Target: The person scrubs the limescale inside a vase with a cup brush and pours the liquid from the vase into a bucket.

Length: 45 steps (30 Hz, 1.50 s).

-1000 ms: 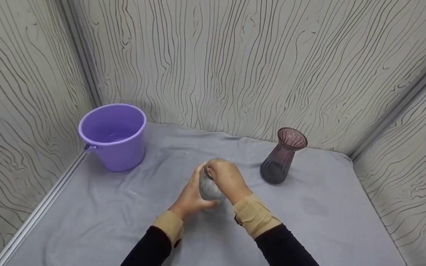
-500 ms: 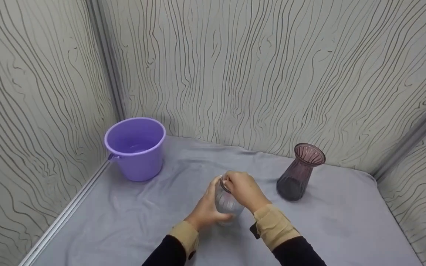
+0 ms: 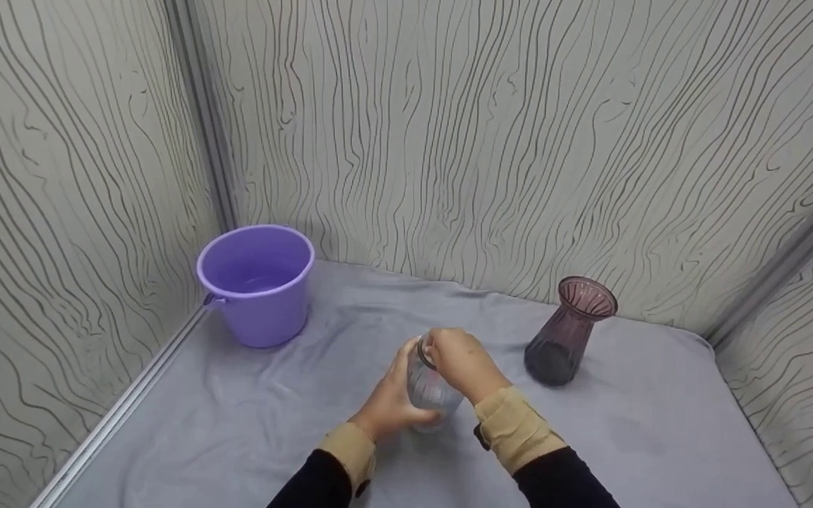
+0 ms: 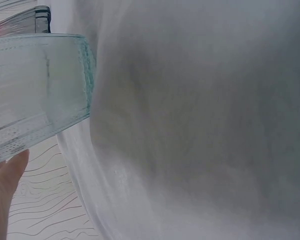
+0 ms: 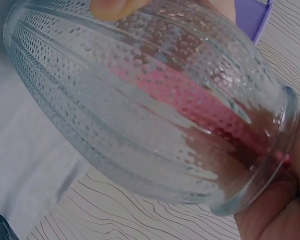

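Observation:
A clear ribbed glass vase with a dimpled surface (image 5: 115,125) is tilted over the cloth. My left hand (image 3: 389,402) grips its side, thumb and fingers spread around the glass. My right hand (image 3: 466,360) is at the vase's mouth, its fingers curled at the rim and reaching partly inside. Through the glass, in the right wrist view, a long pink thing (image 5: 190,100) runs from those fingers into the vase; its kind is unclear. The left wrist view shows the glass base of the vase (image 4: 65,80).
A purple bucket (image 3: 265,314) stands at the back left, near the wall. To the right is a mauve glass vase with a flared mouth (image 3: 565,335). Grey cloth (image 3: 632,416) covers the table, and patterned panels (image 3: 406,127) enclose it.
The head view has shifted, moving everything right and down in the frame, then holding nearly still. Both hands keep their places on the clear vase; the right one shows only slight movement.

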Motion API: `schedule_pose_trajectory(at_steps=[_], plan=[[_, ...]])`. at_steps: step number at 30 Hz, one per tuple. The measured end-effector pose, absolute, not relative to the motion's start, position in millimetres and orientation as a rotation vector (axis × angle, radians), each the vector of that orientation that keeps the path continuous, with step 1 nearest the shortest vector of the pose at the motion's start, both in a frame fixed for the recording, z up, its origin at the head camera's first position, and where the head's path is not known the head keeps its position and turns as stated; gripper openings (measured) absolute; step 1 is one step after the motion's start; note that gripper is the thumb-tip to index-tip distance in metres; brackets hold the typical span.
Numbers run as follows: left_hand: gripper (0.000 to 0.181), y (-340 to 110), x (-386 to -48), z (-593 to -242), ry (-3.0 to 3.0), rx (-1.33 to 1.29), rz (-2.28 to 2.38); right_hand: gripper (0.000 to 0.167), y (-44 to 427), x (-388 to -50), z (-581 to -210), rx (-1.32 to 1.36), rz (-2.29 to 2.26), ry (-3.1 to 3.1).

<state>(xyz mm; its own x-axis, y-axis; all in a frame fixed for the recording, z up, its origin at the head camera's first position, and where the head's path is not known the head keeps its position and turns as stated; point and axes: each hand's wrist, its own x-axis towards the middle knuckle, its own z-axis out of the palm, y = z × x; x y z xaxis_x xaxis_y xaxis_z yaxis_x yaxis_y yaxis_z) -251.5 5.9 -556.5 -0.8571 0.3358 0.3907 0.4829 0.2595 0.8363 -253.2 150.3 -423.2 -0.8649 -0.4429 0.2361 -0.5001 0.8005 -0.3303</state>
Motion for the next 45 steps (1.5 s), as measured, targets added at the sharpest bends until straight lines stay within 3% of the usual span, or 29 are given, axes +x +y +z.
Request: schedule_pose_trajectory(at_steps=[8,26,32,37,45], plan=[[0.116,7.6,-254.2,-556.2,-2.372,-0.786,-1.622,0.015,150.0,-252.3,-428.4,0.693,0.589,-2.753],[0.117,5.5,-250.2,-552.6,-2.423,-0.784,-1.672,0.019,162.0,-257.8,-420.1,0.954,0.673,-2.804],[0.117,4.1,-250.6,-553.6,-2.387,-0.804,-1.630,0.022,154.7,-254.1,-424.7,0.876,0.614,-2.753],[0.117,5.5,-252.8,-554.1,-2.376,-0.813,-1.610,0.015,152.2,-250.7,-428.4,0.785,0.612,-2.721],[0.118,4.4,-250.9,-555.0,-2.395,-0.810,-1.645,0.021,155.9,-251.9,-424.8,0.828,0.697,-2.782]])
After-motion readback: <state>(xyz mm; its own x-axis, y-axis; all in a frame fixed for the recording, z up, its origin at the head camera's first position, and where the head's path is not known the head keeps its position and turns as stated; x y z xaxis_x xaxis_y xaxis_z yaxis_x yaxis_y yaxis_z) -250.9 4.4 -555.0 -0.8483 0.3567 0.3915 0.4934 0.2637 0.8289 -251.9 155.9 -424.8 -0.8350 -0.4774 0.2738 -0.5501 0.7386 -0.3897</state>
